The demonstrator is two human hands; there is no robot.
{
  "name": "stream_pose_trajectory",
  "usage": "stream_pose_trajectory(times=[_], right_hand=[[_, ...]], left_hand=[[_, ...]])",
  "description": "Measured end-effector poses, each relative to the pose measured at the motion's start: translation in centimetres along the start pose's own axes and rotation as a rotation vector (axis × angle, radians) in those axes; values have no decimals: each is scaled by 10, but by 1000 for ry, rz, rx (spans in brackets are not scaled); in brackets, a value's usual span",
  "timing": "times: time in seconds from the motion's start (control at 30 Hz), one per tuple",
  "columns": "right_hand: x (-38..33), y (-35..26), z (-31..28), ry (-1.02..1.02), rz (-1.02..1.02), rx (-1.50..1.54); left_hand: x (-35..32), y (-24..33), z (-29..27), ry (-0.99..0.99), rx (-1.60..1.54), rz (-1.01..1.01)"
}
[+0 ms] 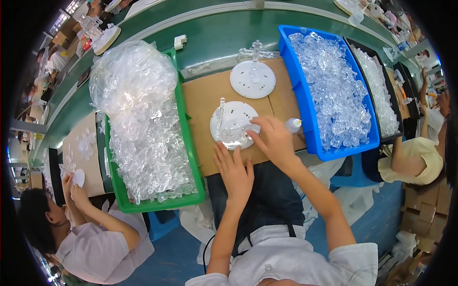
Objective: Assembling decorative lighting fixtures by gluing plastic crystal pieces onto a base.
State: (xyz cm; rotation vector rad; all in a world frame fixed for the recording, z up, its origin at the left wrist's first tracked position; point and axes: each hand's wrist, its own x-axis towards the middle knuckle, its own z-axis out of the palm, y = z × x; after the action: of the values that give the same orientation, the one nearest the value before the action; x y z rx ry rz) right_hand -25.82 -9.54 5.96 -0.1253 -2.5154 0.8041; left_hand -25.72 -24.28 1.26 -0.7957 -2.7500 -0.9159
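Note:
A round white disc with small holes (241, 108) lies on brown cardboard in front of me. A clear plastic stem (221, 119) stands or leans on its left side, and other clear parts lie across its near half. My left hand (234, 175) rests its outstretched fingers at the disc's near edge, holding nothing. Over the disc's right side, my right hand (275, 142) pinches a clear plastic piece (253, 127) between thumb and fingers. Farther back sits a second white disc (262, 88), bearing an upright clear plastic assembly (256, 51).
Left, a green bin (196, 183) holds clear plastic parts and a plastic bag (136, 74). Right, a blue bin (327, 156) of clear pieces stands beside a black tray (400, 128). A small white bottle (293, 125) is near my right hand. Co-workers sit at both sides.

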Motion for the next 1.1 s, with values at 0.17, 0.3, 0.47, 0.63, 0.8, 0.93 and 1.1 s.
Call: stream_pose_trajectory(times=[0.17, 0.3, 0.47, 0.63, 0.8, 0.93, 1.1], right_hand=[[-69, -2, -25, 444, 202, 160], [-74, 3, -16, 441, 345, 229], [-55, 22, 0, 433, 484, 153], [-62, 27, 2, 376, 547, 176], [-73, -13, -21, 101, 405, 167], [-80, -16, -20, -84, 443, 111], [-72, -18, -19, -129, 446, 80]], left_hand=[[6, 5, -6, 204, 58, 36], [20, 1, 9, 180, 84, 67], [22, -10, 21, 233, 67, 130], [25, -7, 19, 143, 2, 57], [25, -13, 21, 204, -15, 71], [27, -13, 24, 249, 18, 130], [26, -10, 21, 205, 41, 90]])
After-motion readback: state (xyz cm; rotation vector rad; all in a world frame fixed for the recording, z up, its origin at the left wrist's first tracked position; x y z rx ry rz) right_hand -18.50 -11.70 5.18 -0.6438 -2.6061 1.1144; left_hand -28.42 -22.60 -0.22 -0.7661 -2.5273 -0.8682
